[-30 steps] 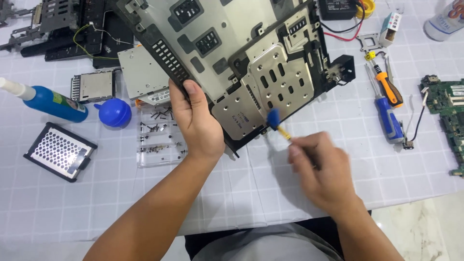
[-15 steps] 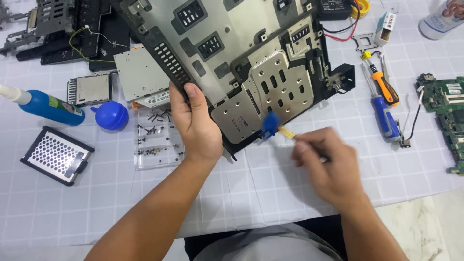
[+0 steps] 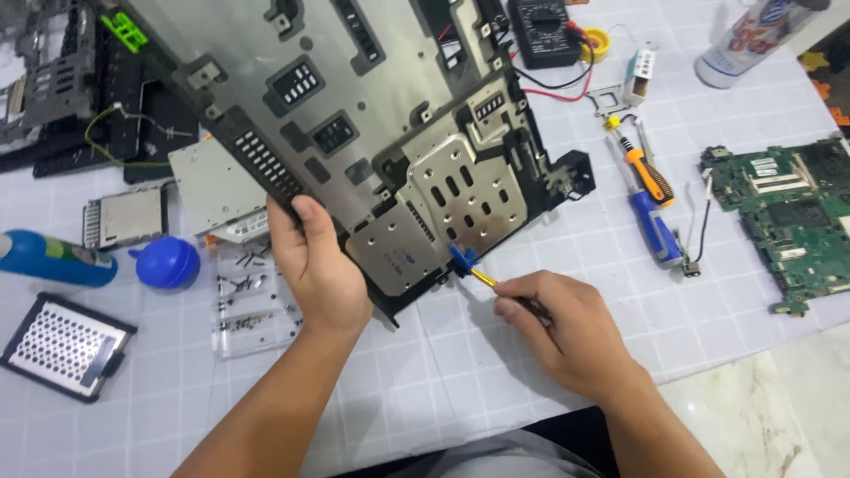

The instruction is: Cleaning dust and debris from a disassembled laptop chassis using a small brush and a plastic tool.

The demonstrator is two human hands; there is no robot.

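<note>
My left hand [image 3: 319,265] grips the near edge of a large grey metal laptop chassis [image 3: 354,115], which is tilted up off the table. My right hand [image 3: 567,332] holds a small brush with a yellow handle and blue bristle head [image 3: 462,259]. The blue tip touches the lower edge of the chassis, beside a slotted silver plate [image 3: 460,190]. Both forearms reach in from the bottom of the view.
A clear plastic tray of screws [image 3: 248,301] lies left of my left hand. A blue bottle [image 3: 53,258], blue blower bulb [image 3: 168,263] and perforated drive caddy [image 3: 66,345] are at left. Screwdrivers [image 3: 651,208], a green circuit board [image 3: 788,221] and a multimeter [image 3: 544,31] lie right.
The view has drawn closer to the chassis. The brush tip has stayed at the lower edge of the chassis while my right hand shifted slightly along it.
</note>
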